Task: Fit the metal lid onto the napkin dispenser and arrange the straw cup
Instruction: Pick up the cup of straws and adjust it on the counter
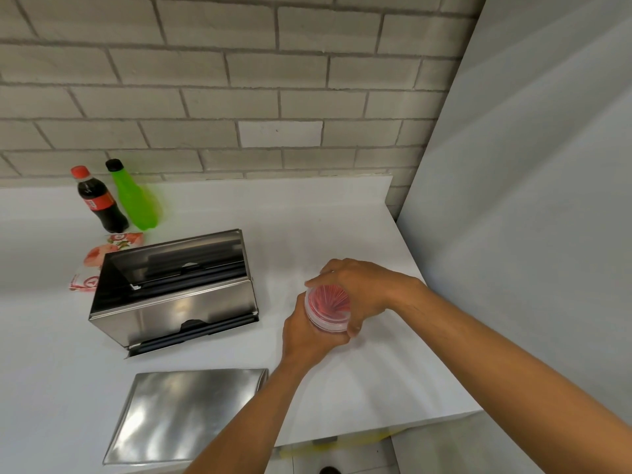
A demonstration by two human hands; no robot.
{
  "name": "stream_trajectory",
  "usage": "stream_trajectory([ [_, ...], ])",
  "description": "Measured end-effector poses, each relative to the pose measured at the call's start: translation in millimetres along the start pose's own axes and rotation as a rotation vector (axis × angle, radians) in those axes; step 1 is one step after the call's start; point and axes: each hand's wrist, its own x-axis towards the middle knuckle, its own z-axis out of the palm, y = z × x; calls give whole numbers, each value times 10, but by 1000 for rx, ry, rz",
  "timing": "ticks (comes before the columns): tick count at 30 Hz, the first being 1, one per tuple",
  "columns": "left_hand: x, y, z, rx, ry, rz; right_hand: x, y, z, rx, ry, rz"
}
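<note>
A clear straw cup (329, 308) full of red straws stands right of centre on the white counter (359, 241). My left hand (306, 331) wraps its near left side and my right hand (359, 289) grips its far and right side. The steel napkin dispenser (178, 299) sits open-topped to the left of the cup, apart from both hands. Its flat metal lid (181, 412) lies on the counter in front of it, near the front edge, beside my left forearm.
A cola bottle (99, 200) and a green bottle (136, 196) stand at the back left by the brick wall (239, 97). Red-and-white packets (99, 258) lie behind the dispenser's left end. A grey panel (530, 200) bounds the counter on the right.
</note>
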Motion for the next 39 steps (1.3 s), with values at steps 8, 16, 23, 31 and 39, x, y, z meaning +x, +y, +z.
stream_trajectory([
  [8, 6, -9, 12, -36, -9, -9, 3, 39, 40, -20, 32, 14],
  [16, 11, -30, 27, -32, -2, 17, 53, 14, 124, 2, 106, -9],
  [23, 15, -34, 15, -45, -20, 5, 50, 15, 109, -33, 50, 2],
  [31, 21, -63, 11, -7, -5, 31, 20, 59, 62, -18, 54, -15],
  [39, -4, -98, 50, -5, -5, 31, 55, 49, 41, -27, 62, 13],
])
